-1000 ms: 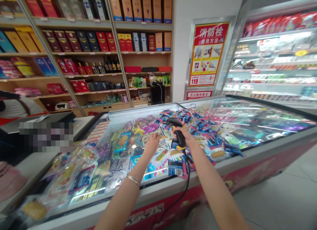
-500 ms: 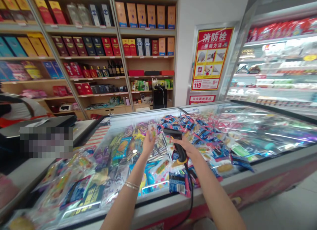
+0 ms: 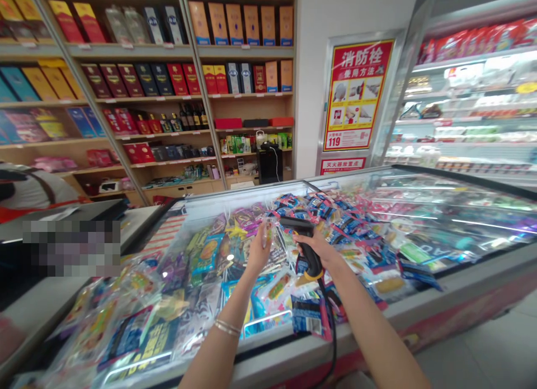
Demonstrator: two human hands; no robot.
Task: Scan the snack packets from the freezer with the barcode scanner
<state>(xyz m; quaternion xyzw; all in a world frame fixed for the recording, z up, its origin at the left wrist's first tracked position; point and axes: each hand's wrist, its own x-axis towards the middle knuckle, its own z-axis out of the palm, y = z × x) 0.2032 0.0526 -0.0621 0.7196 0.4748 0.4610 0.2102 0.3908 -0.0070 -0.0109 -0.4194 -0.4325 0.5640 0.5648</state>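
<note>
My right hand is wrapped round the handle of a black barcode scanner, whose head points left. A cable runs down from its yellow-ringed handle end. My left hand pinches a small clear snack packet, held upright just left of the scanner head; fingers partly hide it. Both hands are above a glass-topped chest freezer. Below them lie blue-and-pink packets and a clear packet with a corn-like print.
Clear snack packets are heaped at the left by a counter with a dark monitor. A person in a white top is at the far left. Boxed bottles fill the shelves behind. A lit display fridge stands right.
The packet in my left hand has turned and is more covered by the fingers. Both hands and the scanner appear slightly further right, as the view has shifted a little.
</note>
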